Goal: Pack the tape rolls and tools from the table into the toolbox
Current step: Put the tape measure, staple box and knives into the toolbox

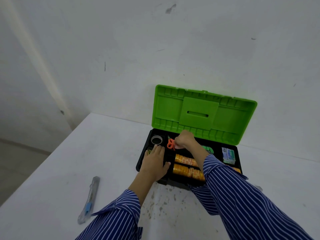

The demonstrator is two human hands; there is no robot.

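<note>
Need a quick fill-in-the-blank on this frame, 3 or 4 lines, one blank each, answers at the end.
1. The lid of the toolbox is coloured ____.
2. The only tool lying out on the table is the ____.
3. The left hand lies flat on the toolbox tray, while the right hand is curled beside the orange ____.
4. The two stacks of yellow tape rolls lie ____ the toolbox.

Missing words: green; utility knife; scissors; inside
</note>
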